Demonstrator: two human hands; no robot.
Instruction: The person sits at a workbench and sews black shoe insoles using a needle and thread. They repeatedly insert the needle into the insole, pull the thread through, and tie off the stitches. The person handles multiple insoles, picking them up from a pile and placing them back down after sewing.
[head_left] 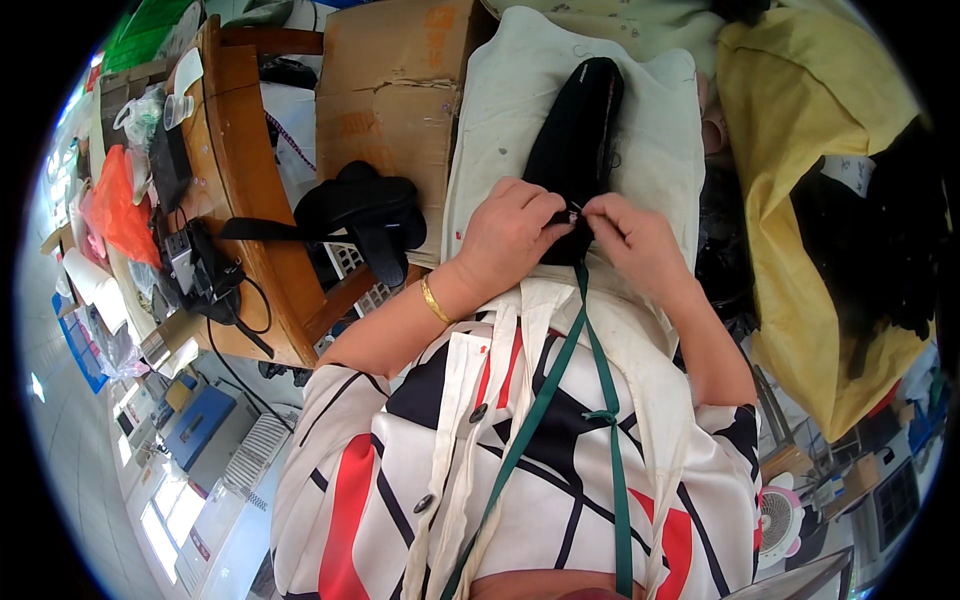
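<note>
My left hand (512, 232) and right hand (632, 238) pinch the near end of 1 long black fabric piece (578, 135), which stretches toward 12 o'clock over the cream cloth (660, 140) on my lap.

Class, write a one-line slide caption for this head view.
Both hands, left hand and right hand, pinch the near end of a black shoe piece on a white cloth.

Both forearms rise from the lower edge and converge at the centre, elbows bent and spread — the left arm bare, with a gold bangle at the wrist. The left hand (510, 232) is curled, knuckles up, while the right hand (635, 240) faces it, fingers pinched together — fingertips of both nearly touching.
</note>
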